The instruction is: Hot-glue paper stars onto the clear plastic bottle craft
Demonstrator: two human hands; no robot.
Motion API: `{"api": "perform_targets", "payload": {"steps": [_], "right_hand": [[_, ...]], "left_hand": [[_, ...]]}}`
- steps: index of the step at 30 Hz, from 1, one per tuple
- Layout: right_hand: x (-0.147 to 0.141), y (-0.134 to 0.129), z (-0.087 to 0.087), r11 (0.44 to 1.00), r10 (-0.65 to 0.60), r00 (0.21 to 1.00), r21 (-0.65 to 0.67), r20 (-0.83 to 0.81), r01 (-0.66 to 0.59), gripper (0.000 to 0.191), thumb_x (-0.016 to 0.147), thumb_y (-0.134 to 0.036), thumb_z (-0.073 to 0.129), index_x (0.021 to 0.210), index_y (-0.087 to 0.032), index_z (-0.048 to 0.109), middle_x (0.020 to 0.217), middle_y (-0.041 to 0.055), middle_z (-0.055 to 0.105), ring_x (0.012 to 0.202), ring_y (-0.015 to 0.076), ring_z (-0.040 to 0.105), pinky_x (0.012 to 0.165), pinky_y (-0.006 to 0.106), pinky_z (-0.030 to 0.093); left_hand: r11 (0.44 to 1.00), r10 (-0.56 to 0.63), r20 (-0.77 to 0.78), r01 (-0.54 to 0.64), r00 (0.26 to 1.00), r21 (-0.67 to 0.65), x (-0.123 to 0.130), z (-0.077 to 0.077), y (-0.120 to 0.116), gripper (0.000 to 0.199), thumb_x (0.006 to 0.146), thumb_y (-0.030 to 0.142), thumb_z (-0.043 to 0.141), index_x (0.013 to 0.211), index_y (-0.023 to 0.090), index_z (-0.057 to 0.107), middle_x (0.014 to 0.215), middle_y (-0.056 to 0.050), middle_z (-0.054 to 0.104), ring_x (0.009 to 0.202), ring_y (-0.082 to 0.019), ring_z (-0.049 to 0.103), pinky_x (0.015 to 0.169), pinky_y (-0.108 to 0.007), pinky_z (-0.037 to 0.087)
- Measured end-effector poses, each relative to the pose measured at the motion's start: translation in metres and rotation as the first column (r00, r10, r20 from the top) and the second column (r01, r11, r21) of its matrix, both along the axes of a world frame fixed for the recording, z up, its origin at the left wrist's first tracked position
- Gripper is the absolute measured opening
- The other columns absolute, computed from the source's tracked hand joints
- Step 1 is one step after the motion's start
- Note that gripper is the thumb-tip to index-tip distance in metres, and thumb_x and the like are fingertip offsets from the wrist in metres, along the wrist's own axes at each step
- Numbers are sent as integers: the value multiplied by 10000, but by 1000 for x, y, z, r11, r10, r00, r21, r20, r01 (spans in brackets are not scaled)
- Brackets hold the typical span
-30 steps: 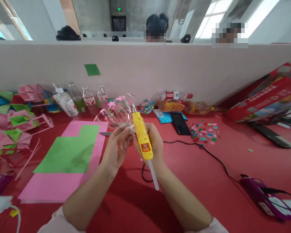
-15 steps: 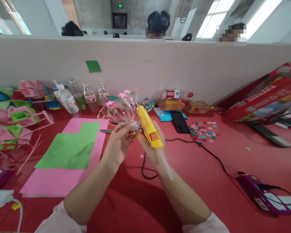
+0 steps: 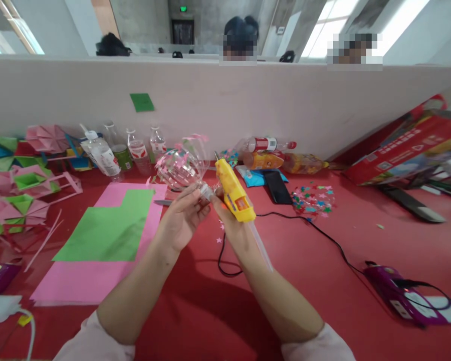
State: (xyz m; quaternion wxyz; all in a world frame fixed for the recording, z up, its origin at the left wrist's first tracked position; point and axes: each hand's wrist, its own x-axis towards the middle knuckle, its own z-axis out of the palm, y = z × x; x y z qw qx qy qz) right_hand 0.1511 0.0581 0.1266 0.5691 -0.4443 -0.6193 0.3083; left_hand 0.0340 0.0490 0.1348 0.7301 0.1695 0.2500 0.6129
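My left hand (image 3: 182, 215) pinches the neck of a clear plastic ornament (image 3: 180, 168), cut into thin curved strips with pink and green stars on them. A yellow glue gun (image 3: 235, 190) is in my right hand (image 3: 235, 225), its nozzle pointing up and away and a clear glue stick (image 3: 261, 245) sticking out at its rear. Fingers of my right hand also touch the ornament's neck. The ornament's strips spread out beyond my fingers, left of the nozzle. Small pink stars (image 3: 219, 240) lie on the red table (image 3: 210, 321) below.
Green paper (image 3: 101, 233) lies on pink sheets (image 3: 75, 283) at left, near folded paper shapes (image 3: 32, 175). Upright bottles (image 3: 137, 150), lying bottles (image 3: 265, 160), a black phone (image 3: 277, 186) and loose stars (image 3: 313, 200) are farther back. A black cable (image 3: 332, 240) runs right.
The ornament has turned in my fingers, and its strips now show as a rounder shape with an upright part at right. The glue gun has shifted slightly right and up.
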Motion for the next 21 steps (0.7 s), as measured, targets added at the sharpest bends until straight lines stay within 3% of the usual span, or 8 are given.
{"api": "perform_targets", "payload": {"steps": [8,11,14,17,21], "right_hand": [[5,-4,3,995,-21,1000,97,2,20,205,763,-363,663,859,-225,546,827,-14,602,755,141,580,720,292,479],[18,-8,19,993,95,995,72,-1,-95,227,787,-441,624,816,-224,565,798,-1,611,749,155,596,721,314,500],[37,-15,38,941,323,945,91,41,-326,274,788,-507,610,782,-233,606,810,20,623,738,172,604,644,322,515],[51,-23,52,899,420,901,86,112,-430,277,799,-521,613,759,-248,639,735,17,620,642,164,583,562,312,501],[53,-27,55,858,506,845,3,174,-514,313,843,-539,558,806,-256,687,531,-17,537,464,132,485,434,270,421]], "left_hand": [[999,-6,24,7,1000,-36,-7,8,-3,135,819,56,539,799,116,658,740,-21,702,654,-90,665,653,-182,564],[998,-59,15,59,998,-37,-15,15,-4,152,827,91,520,862,110,667,760,-49,702,664,-113,667,662,-214,573],[997,-74,-20,73,997,-24,-28,20,-5,232,822,117,525,1007,113,666,808,-66,709,704,-130,679,662,-217,572],[999,-51,-39,51,998,2,-39,23,-4,340,827,144,545,1157,140,628,821,-58,710,719,-126,680,667,-202,564],[1000,-6,-38,6,999,12,-45,25,-5,419,849,158,528,1264,166,576,781,-44,715,684,-126,682,660,-206,561]]}}
